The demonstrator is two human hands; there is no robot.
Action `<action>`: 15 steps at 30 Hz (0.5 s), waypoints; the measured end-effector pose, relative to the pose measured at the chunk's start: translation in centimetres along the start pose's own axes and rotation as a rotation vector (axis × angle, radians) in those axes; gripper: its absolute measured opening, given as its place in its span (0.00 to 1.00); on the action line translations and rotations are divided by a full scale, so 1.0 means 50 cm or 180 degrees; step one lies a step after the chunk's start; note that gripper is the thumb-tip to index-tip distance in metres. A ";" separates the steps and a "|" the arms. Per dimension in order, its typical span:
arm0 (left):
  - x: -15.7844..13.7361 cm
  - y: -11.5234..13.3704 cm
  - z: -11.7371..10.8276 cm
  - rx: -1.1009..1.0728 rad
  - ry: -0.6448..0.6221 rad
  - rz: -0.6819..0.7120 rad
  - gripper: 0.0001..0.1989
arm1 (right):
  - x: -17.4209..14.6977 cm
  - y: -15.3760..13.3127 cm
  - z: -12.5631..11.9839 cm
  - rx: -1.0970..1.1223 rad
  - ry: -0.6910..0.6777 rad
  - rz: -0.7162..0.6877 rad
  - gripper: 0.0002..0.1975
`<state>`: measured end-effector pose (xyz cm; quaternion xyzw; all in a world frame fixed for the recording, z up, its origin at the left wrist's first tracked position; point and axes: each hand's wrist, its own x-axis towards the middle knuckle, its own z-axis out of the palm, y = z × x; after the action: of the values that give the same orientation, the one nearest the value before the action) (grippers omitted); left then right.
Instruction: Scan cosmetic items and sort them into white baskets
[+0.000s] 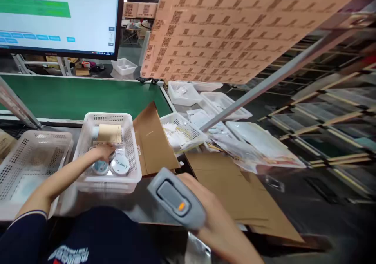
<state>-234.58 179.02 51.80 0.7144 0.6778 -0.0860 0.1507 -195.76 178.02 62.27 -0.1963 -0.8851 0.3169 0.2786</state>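
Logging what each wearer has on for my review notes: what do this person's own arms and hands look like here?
Both hands are bare, with no gloves, rings or watch visible. The left hand comes from a forearm bare up to a dark navy sleeve with a thin pale stripe at its edge. The right hand shows only a bare wrist; no sleeve is in view. White lettering marks the dark top below.

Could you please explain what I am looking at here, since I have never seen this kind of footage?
This is one view from a camera worn on a person's head, looking down at their own bare hands. The left hand reaches into a white basket holding round tins and a tan box. The right hand grips a grey handheld scanner. Flat cardboard lies on the bench, a green conveyor belt runs behind, and a monitor stands above.
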 end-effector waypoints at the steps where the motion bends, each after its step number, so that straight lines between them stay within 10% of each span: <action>1: 0.007 -0.012 -0.005 0.0033 -0.0131 0.0027 0.42 | -0.003 0.000 0.027 0.0062 -0.0074 0.0029 0.18; 6: 0.000 -0.044 -0.038 0.0355 -0.0413 0.0020 0.47 | 0.020 0.020 0.134 -0.0044 -0.0355 0.0835 0.20; 15: -0.083 0.018 -0.054 0.0838 0.1069 0.0564 0.42 | 0.133 -0.007 0.204 -0.0919 -0.0851 0.1605 0.22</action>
<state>-234.18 175.95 55.78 0.7890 0.6110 -0.0400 -0.0517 -207.23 176.64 58.39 -0.4036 -0.8732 0.2701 0.0417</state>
